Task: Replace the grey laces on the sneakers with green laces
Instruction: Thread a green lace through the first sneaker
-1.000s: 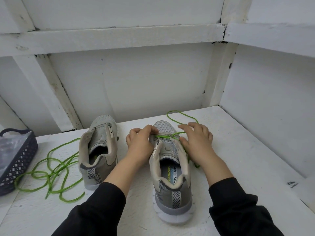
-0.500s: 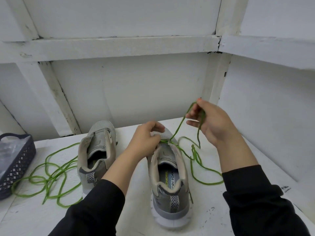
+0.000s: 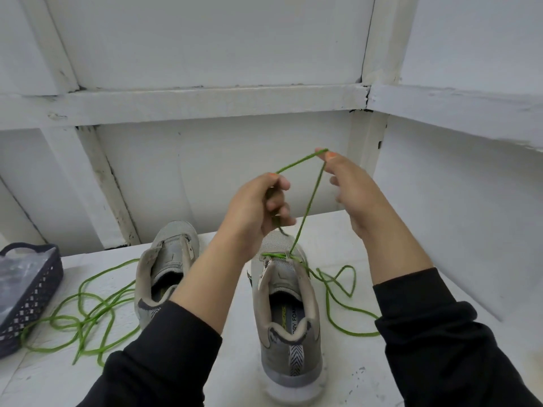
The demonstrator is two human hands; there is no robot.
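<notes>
Both hands are raised above the right-hand grey mesh sneaker (image 3: 289, 304) on the white table (image 3: 338, 236). The left hand (image 3: 258, 210) curls round the thin green cord lace (image 3: 308, 207). The lace runs up to the right hand (image 3: 352, 189), seemingly pinched at its fingertips, then down to the sneaker's far eyelets.

Taut lace (image 3: 308, 207) across space above sneaker (image 3: 291, 348)

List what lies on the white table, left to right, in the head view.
Dark lattice plastic basket → tangled loose green lace → unlaced grey sneaker → grey sneaker being laced → slack loops of its green lace.
</notes>
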